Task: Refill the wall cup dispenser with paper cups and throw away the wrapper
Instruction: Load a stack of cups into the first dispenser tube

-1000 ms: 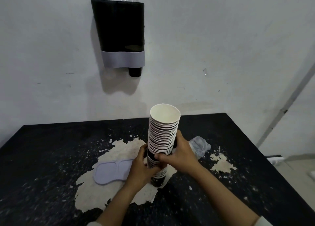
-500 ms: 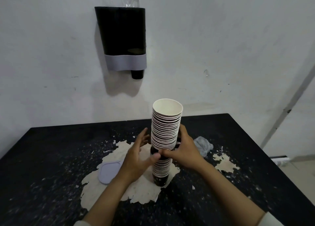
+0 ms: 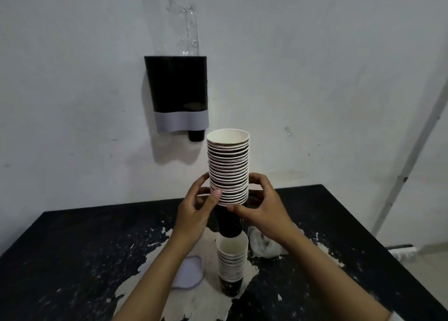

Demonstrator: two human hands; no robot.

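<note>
Lifting upper cup stack off remainder now; left hand and right hand clasp it, dispenser next.

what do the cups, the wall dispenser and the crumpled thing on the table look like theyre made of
Lifted cups: paper, judging by the matte white insides, thin rolled rims and dark printed outsides.
Wall dispenser: probably plastic, a smooth dark body with a pale grey band; a clear glossy film pokes from its top.
Crumpled wrapper: thin translucent plastic film, wrinkled and faintly shiny.
</note>
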